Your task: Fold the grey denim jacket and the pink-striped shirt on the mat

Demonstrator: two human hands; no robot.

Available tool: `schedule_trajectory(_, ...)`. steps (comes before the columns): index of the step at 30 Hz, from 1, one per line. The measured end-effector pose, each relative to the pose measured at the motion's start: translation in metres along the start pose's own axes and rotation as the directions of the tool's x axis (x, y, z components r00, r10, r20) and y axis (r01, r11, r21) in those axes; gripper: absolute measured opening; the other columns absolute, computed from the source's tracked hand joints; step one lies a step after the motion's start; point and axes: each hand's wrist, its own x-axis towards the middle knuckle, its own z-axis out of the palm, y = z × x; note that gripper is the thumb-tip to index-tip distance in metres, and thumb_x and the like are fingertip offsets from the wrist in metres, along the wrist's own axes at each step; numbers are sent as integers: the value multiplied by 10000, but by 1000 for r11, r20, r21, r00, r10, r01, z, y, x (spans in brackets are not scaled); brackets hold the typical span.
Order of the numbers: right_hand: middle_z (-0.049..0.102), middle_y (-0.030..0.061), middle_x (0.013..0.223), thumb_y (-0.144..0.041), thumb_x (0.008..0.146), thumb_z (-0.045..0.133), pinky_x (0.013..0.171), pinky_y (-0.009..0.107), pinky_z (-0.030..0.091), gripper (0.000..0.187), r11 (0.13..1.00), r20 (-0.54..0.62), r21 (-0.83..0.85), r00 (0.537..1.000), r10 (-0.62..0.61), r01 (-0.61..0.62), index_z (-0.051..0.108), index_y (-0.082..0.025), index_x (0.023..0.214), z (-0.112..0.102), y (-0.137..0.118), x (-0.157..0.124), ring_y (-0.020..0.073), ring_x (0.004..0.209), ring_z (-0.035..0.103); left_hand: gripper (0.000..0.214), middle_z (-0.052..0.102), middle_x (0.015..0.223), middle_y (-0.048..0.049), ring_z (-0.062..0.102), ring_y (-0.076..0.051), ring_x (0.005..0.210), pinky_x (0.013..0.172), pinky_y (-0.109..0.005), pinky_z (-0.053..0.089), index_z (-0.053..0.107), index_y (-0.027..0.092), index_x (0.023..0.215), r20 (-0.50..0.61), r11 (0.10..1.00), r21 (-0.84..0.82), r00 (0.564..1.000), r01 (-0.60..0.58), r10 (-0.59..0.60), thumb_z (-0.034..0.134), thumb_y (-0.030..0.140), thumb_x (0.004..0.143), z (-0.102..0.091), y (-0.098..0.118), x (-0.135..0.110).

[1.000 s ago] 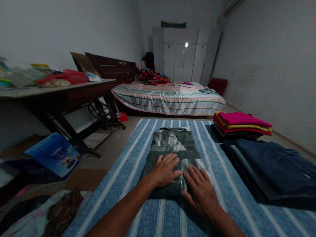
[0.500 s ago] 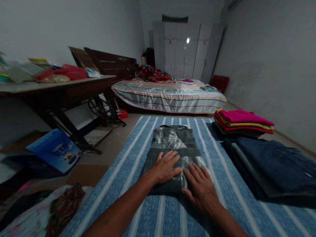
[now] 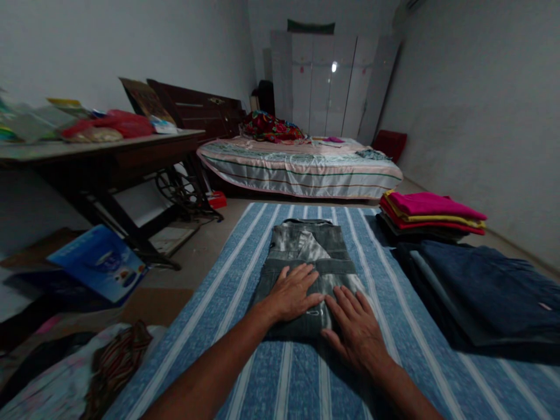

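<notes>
on blue-striped cloth (image 3: 219,309), a folded grey garment (image 3: 326,265) under two flat, outspread, empty hands (image 3: 291,296) (image 3: 359,332)

Two hands (image 3: 294,293) (image 3: 357,328), apparently two clothes piles (image 3: 437,207) (image 3: 485,289)

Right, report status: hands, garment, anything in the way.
Left hand and right hand palm-down on folded gray garment. Garment lying on blue striped cloth. Nothing seen in the way; folded denim stack apart, to the right.

Folded grey garment (image 3: 330,269) before you
Lies flat on the striped cloth (image 3: 238,265), mottled with pale patches, collar-like edge away from you.
</notes>
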Motion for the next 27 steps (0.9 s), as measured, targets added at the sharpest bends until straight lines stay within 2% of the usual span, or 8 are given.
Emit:
schedule_trajectory(16,485,151,1355,-403,862,524,1041,508,283,519,1000,-27,3,1000,-1,1,483,-167,1322,2,0,0,315,1259,413,594,280,1510,-115,207,-265,1397,1100,-565,121,363,229,1403,-13,1000,-13,1000,-13,13,368,545,900,2,-2,1)
schedule_trajectory(21,442,174,1384,-466,774,617,1029,533,291,690,999,21,12,999,-42,41,427,-162,1363,1,2,-2,347,1273,384,604,278,1509,-122,201,-267,1399,1101,-562,123,365,217,1404,-5,1000,-21,1000,-3,2,370,547,898,0,-1,0)
schedule_trajectory(24,428,175,1394,-351,724,670,1015,523,317,749,996,37,-8,995,-90,90,382,-168,1390,-1,8,-2,351,1277,380,609,275,1510,-121,202,-266,1400,1103,-559,120,365,212,1406,25,999,-43,1000,10,-9,381,542,895,-4,0,0)
schedule_trajectory(27,450,152,1383,-165,737,610,1019,490,329,698,991,37,-61,992,-120,122,372,-190,1393,-2,15,-4,319,1280,389,616,281,1507,-120,214,-276,1395,1104,-557,122,377,219,1402,43,996,-87,999,-2,6,399,552,884,-8,-4,1)
